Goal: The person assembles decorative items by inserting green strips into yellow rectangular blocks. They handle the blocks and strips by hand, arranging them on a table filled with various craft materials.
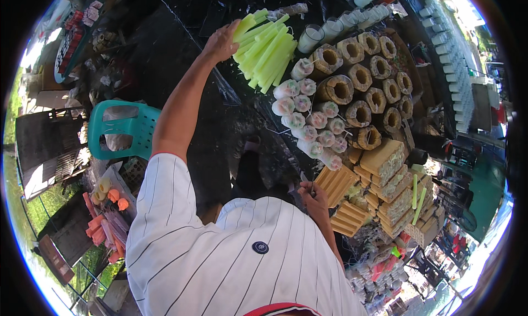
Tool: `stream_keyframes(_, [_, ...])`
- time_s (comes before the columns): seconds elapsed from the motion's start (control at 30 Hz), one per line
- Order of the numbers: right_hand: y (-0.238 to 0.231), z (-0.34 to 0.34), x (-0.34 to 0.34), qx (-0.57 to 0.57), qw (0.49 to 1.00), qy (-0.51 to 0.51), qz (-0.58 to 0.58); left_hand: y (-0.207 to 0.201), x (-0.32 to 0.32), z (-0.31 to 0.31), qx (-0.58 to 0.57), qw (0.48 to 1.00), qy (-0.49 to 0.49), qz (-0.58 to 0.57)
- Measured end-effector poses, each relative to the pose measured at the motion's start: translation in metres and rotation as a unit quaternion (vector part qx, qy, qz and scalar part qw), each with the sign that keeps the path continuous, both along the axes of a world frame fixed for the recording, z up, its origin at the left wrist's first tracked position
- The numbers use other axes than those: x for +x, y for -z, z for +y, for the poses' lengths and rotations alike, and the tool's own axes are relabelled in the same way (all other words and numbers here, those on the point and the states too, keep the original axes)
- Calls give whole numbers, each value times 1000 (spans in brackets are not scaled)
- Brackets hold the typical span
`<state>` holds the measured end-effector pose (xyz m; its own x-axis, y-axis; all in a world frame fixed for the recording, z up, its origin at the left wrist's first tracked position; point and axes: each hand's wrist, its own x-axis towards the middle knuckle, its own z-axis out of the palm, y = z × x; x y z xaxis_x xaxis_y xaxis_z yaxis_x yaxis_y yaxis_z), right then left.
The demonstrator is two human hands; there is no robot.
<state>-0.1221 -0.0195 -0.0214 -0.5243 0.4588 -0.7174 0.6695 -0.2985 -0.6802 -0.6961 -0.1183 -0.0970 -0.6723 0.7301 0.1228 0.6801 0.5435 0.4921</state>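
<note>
My left hand (pixel 221 42) reaches far forward, its fingers closed at the left side of a fanned pile of long pale green sticks (pixel 268 51) that look like candles. Part of the fingers is hidden by the pile. Low and close to my body, my right hand (pixel 314 199) is closed around a small knife (pixel 303 177), whose short blade points up and away from me. Right of the green pile stand several clear-wrapped rolls (pixel 293 119) with pinkish and greenish ends, and thick brown hollow tubes (pixel 336 89) beside them.
Glass cups (pixel 312 36) with white contents line the far edge. Tan ridged blocks (pixel 334 185) and stacked slabs (pixel 383 159) lie right of my right hand. A green plastic chair (pixel 122 130) stands at left, near orange and pink pieces (pixel 102 228).
</note>
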Motion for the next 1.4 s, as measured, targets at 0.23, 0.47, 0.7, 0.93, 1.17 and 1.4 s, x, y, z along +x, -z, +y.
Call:
stream_keyframes(0.23, [4,3,-14,44,998,30,-21,69,-90,64,-114,990,43,-73])
stream_keyframes(0.47, [-8,-8,-30,43,993,44,-97,63,-58,99,-99,990,8,-102])
stream_keyframes(0.7, [-4,-3,-35,46,994,70,-75,74,-73,28,-39,991,124,-41])
stream_keyframes(0.93, [37,-11,12,206,976,45,-47,59,-52,36,9,992,121,-36])
stream_keyframes(1.17, [-3,22,78,225,960,139,-94,54,-79,18,-33,994,103,-27])
stream_keyframes(1.4, [27,-37,189,251,922,106,-274,-15,20,61,-57,986,158,11])
